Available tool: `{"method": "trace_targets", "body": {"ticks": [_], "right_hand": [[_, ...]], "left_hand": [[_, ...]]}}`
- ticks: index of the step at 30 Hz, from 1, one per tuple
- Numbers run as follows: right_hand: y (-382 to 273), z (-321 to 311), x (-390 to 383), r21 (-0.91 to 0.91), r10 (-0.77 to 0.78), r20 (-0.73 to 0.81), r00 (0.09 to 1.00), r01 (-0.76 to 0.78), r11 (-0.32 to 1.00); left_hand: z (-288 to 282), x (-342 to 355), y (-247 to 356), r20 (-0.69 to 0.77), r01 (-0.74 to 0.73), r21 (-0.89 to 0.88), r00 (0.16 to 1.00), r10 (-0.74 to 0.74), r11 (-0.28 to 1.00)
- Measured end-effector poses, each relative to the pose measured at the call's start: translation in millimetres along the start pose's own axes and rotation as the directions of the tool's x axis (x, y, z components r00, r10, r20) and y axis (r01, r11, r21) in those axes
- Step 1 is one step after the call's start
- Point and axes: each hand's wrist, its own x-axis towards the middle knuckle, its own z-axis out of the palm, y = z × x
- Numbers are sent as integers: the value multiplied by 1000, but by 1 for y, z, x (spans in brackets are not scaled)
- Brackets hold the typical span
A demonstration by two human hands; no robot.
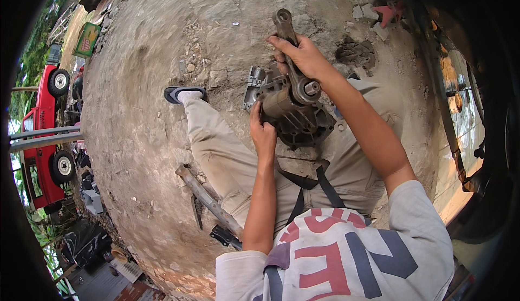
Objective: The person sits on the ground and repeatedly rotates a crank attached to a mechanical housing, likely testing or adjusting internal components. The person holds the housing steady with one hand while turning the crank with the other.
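My right hand grips a heavy metal lever arm; its ringed upper end points away from me, and its lower end sits over a splined shaft on a dark cast metal housing. My left hand holds the left side of the housing's cylindrical section, index finger raised along it and other fingers partly hidden. The housing rests between my legs, with a lighter silver metal part just beyond its left side.
Long metal pieces lie beside my left leg. A red jack stand and rubble are at back right, a dark vehicle part along the right. A red vehicle and a green box stand far left.
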Motion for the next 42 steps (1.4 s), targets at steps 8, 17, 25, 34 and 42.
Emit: {"method": "trace_targets", "body": {"ticks": [8, 17, 25, 34, 42], "right_hand": [[4, -6, -1, 83, 8, 21, 1000, -9, 997], [0, -1, -4, 34, 42, 29, 999, -43, 998], [-2, -1, -6, 47, 33, 24, 999, -34, 998], [-2, -1, -7, 87, 21, 27, 999, -23, 996], [-1, 2, -6, 101, 9, 48, 999, -14, 995]], "left_hand": [[5, -6, 90, 97, -83, -119, 991, 95, 989], [-9, 5, 12, 42, 40, 140, 998, -47, 989], [6, 3, 115, 142, -77, -44, 986, 82, 996], [-9, 13, 73, 195, 61, 3, 979, -60, 998], [-21, 36, 37, 380, -8, 13, 925, 2, 1000]]}}
